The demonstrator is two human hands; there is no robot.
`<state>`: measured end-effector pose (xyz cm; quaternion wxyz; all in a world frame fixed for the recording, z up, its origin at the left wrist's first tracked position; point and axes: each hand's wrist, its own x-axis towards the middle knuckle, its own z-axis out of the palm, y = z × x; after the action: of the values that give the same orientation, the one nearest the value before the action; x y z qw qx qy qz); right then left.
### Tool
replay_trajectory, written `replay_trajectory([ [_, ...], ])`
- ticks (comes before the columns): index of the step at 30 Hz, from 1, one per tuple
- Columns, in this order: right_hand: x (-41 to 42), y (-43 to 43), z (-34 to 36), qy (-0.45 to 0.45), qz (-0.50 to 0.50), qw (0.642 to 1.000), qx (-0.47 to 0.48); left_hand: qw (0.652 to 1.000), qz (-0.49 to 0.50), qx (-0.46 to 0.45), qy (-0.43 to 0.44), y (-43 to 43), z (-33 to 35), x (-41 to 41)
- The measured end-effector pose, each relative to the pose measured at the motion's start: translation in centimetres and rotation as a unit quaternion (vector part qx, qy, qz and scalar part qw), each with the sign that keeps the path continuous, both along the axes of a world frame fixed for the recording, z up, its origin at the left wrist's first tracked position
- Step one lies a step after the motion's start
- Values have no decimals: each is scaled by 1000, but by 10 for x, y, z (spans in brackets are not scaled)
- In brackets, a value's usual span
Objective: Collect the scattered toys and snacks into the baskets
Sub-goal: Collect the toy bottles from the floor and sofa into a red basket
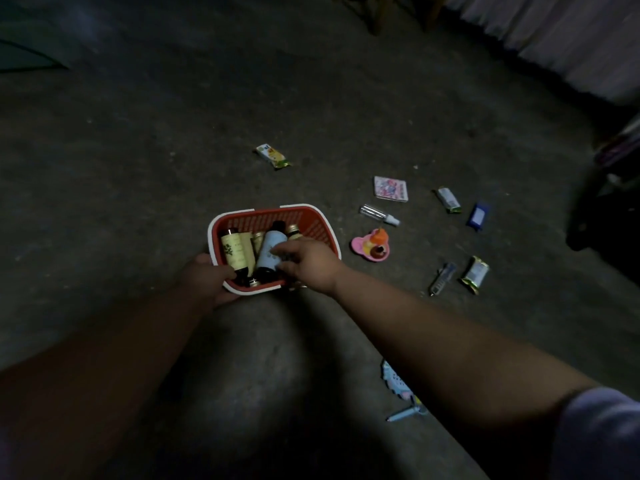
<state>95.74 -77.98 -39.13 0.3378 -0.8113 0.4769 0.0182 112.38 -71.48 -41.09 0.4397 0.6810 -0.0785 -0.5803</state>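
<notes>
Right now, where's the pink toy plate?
Head view: the pink plastic toy plate lies on the floor right of the red plastic basket, just nearer than the clear spray bottle.

This looks like a dim room in a home: a bare, rough grey floor (145,161), wooden furniture legs (378,15) at its far edge, pale pleated cloth (561,43) hanging beside them, a snack packet (273,156) and a pink toy (371,244) lying about.

One basket (313,221), four snack packets (273,156)
</notes>
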Motion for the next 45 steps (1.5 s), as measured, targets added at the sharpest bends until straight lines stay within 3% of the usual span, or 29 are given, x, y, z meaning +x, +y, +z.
replay_trajectory([
  [3, -23, -5, -6, -7, -52, 996, -70, 1000, -26, 14, -10, -5, -2, -17],
  [6, -44, -15, -9, 33, -237, 946, -220, 999, -44, 25, -13, -8, -2, -25],
  [7, -53, -21, -13, 62, -298, 928, -215, 998, -51, 27, -18, -9, -2, -27],
  [9, -69, -32, -23, 85, -382, 913, -118, 997, -64, 32, -31, -8, -1, -28],
  [12, -80, -34, -34, 46, -340, 938, 47, 994, -97, 33, -44, -5, -3, -28],
  [16, -81, -33, -40, 53, -321, 945, 35, 987, -126, 62, -82, -7, -6, -21],
  [19, -74, -37, -42, -20, -349, 936, 40, 989, -106, 81, -69, -13, -10, -14],
  [23, -68, -41, -34, -108, -362, 924, 53, 962, -138, 109, -208, -20, -10, -3],
  [25, -64, -40, -21, -150, -374, 913, 63, 950, -150, 137, -238, -27, 5, -1],
  [29, -63, -32, 35, -177, -386, 903, 63, 918, -204, 182, -286, -38, 63, -4],
  [31, -66, -29, 73, -181, -402, 895, 67, 920, -201, 182, -284, -43, 100, -5],
  [40, -129, -9, 268, -211, -511, 822, 135, 913, -229, 105, -322, -63, 319, -59],
  [45, -202, 14, 394, -225, -575, 779, 109, 894, -312, 53, -316, -72, 440, -119],
])
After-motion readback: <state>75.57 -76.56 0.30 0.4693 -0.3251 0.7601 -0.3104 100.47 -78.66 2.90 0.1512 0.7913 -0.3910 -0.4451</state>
